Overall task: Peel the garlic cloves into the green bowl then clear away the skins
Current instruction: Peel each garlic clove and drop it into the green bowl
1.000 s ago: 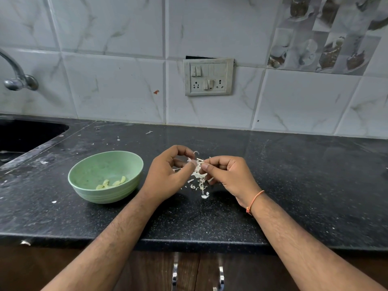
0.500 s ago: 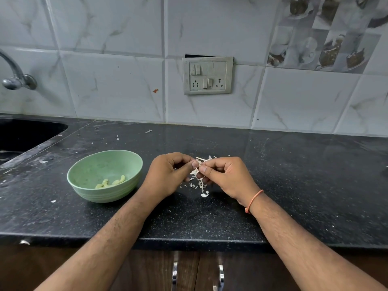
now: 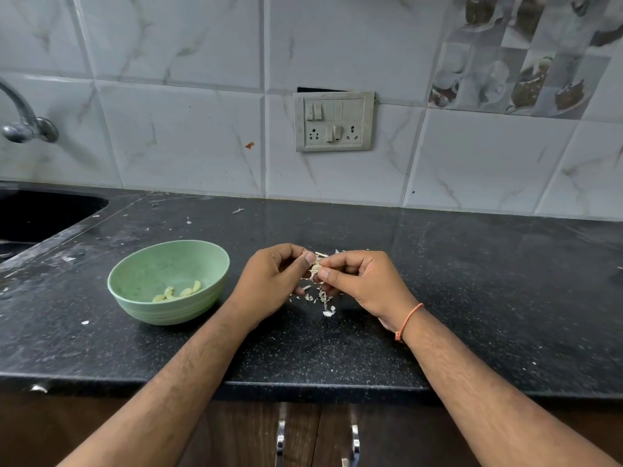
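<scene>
A small pale garlic clove [image 3: 316, 267] is pinched between the fingertips of both hands above the black counter. My left hand [image 3: 269, 281] holds it from the left and my right hand [image 3: 362, 281] from the right, thumbs and forefingers meeting on it. Under and behind the hands lies a scatter of white garlic skins [image 3: 322, 299]. The green bowl [image 3: 145, 264] stands to the left of my left hand, with several peeled cloves [image 3: 177, 293] lying in its bottom.
The black counter [image 3: 472, 298] runs wide to the right. A dark sink [image 3: 37, 214] and a metal tap [image 3: 27, 124] are at the far left. A switch and socket plate [image 3: 333, 121] sits on the tiled wall. Stray skin flecks [image 3: 237, 210] dot the counter's back.
Both hands stay together over the skins pile, working the clove. The pale clove now shows more plainly between the fingertips. The bowl has not moved.
</scene>
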